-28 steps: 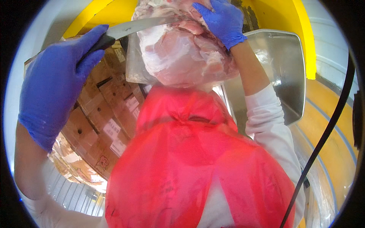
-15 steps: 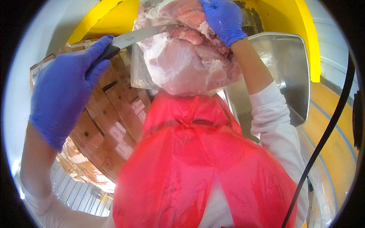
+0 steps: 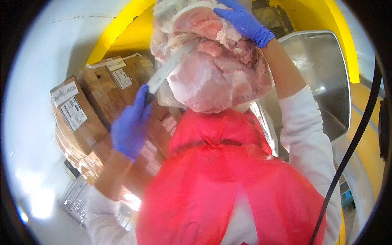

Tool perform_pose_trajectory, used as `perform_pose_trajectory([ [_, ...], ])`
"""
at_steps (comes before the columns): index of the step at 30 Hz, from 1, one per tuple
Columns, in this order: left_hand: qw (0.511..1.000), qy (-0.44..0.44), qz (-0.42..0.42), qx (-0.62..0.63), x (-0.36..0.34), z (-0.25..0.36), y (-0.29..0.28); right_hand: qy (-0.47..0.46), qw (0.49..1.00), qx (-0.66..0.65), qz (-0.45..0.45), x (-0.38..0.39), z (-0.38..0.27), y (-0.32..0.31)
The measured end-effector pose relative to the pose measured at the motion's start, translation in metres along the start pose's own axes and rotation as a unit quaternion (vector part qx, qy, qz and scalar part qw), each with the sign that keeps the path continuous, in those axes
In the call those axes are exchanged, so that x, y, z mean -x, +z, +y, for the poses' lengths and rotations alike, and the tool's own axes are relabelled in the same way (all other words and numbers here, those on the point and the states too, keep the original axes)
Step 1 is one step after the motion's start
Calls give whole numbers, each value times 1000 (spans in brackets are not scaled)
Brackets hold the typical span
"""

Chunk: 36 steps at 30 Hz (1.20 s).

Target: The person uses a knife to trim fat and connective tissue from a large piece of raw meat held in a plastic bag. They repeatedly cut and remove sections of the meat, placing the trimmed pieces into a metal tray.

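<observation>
Closed round its handle, my left hand [image 3: 131,128] in a blue glove holds a knife [image 3: 166,74] left of the meat. The blade points up and right, and its tip meets the split in a large piece of raw pink meat [image 3: 212,81] with white fat. My right hand [image 3: 247,22], also gloved in blue, lies on the meat's upper right part, with fingers stretched and thumb apart; some fingertips run toward the top edge of the picture. Clear plastic [image 3: 169,96] shows under the meat's left side. The meat sits just beyond my red apron [image 3: 220,171].
Stacked cardboard boxes [image 3: 98,118] with white labels stand at the left, partly wrapped in clear film. To the right of the meat is a shiny metal tub [image 3: 322,77]. Behind curves a yellow rim [image 3: 341,41]. A black cable [image 3: 353,143] hangs down the right side.
My left hand has come down and right with the knife, whose blade now slants more steeply. My right hand's fingers lie flatter across the meat. The whole view has shifted slightly.
</observation>
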<state>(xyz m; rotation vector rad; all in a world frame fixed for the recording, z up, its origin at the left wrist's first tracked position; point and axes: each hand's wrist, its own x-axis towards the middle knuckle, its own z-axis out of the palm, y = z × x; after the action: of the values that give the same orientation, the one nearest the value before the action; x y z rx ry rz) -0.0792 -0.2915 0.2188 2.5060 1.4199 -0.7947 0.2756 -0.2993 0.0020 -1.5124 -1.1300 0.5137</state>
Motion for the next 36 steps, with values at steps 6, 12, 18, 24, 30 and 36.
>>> perform_pose_trajectory([
  [6, 958, 59, 86, 266, -27, -17, 80, -31, 997, -20, -74, -15, 11, 3],
  [12, 910, 20, 62, 410, 7, 2, 105, -38, 994, 42, -89, -17, -8, 1],
  [18, 783, 20, -6, 622, 15, -7, 135, -77, 988, 62, -115, -23, -8, 0],
  [24, 646, -83, -126, 748, 27, -3, 138, -42, 988, 98, -107, -23, -8, -10],
  [30, 597, -125, -10, 792, 60, -60, 176, -264, 861, 417, -124, 30, -159, 29],
  [36, 607, -97, -36, 788, 51, -65, 189, -313, 787, 506, -165, 18, -118, 79],
])
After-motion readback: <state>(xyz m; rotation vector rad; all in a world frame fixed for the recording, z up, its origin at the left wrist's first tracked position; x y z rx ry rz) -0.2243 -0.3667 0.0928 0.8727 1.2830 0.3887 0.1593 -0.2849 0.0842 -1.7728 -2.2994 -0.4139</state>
